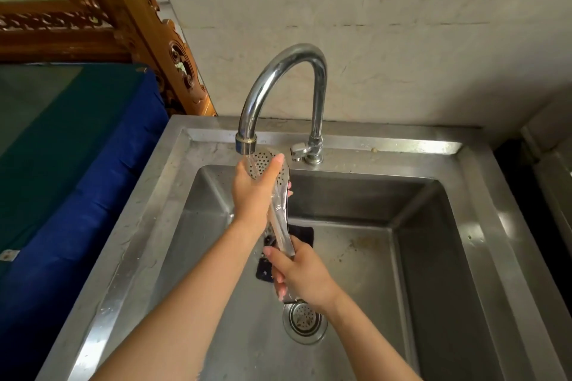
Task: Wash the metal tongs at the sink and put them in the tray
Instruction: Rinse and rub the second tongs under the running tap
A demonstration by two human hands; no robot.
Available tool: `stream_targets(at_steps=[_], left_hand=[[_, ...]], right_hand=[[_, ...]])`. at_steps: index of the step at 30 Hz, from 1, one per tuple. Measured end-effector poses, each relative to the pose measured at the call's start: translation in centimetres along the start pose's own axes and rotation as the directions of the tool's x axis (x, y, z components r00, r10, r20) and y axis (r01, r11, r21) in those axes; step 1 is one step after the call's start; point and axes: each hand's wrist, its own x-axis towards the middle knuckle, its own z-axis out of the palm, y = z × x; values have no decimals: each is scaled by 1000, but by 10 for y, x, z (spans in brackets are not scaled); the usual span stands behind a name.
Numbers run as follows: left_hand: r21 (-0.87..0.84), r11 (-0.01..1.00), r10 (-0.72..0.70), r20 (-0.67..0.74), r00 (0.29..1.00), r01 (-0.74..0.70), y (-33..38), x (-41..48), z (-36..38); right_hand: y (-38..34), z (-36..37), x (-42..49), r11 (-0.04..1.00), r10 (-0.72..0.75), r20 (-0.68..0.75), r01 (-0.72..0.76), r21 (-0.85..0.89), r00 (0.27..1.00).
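Note:
The metal tongs (280,216) have a perforated spoon-shaped head and are held upright over the steel sink (433,257). My left hand (253,192) wraps around the perforated head right under the faucet spout (246,142), where a thin stream of water runs onto it. My right hand (300,275) grips the handle end lower down, above the drain. No tray is in view.
A curved chrome faucet (288,71) with its lever (298,150) stands at the sink's back rim. A dark cloth or pad (305,233) lies on the sink floor behind the tongs, near the drain strainer (305,322). A blue-covered surface (77,148) lies to the left.

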Motion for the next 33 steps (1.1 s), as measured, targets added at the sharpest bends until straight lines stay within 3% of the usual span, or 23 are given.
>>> stream_targets(at_steps=[3, 6, 8, 10, 12, 14, 16, 18, 21, 26, 29, 33], left_hand=[[-245, 924, -247, 209, 946, 295, 7, 12, -7], [-486, 765, -147, 507, 849, 423, 7, 20, -14], [-510, 727, -97, 587, 804, 460, 7, 18, -14], [-493, 729, -161, 550, 819, 475, 10, 18, -10], [-440, 809, -208, 408, 889, 391, 18, 18, -4], [-371, 891, -170, 264, 949, 263, 31, 21, 0], [-389, 906, -103, 186, 977, 169, 49, 26, 0], [-398, 909, -65, 157, 985, 124, 67, 33, -7], [-382, 912, -118, 99, 988, 147, 86, 37, -27], [-477, 879, 56, 96, 994, -3, 112, 46, -49], [-501, 862, 9, 155, 988, 71, 93, 50, -54], [-366, 904, -119, 285, 951, 222, 39, 32, -31]], right_hand=[[-6, -12, 1, 996, -14, 113, 4, 91, 994], [-15, -26, 6, 994, 28, 216, -50, 94, 976], [-17, -33, 10, 997, 68, 247, -77, 27, 967], [-16, -31, 16, 994, 81, 189, -66, -85, 979], [-13, -23, 25, 993, 73, 84, -65, -101, 994], [-15, -14, 37, 998, 30, -9, -31, -51, 1000], [-24, -11, 51, 994, -56, -81, 48, -100, 995], [-41, -11, 62, 985, -115, -79, 104, -136, 990], [-66, -13, 73, 985, -127, 37, 130, -111, 991], [-77, -2, 76, 985, -172, 145, 166, 52, 974], [-61, 8, 60, 981, -184, 73, 179, 78, 980], [-18, 17, 18, 985, -51, -64, 60, 159, 997]])
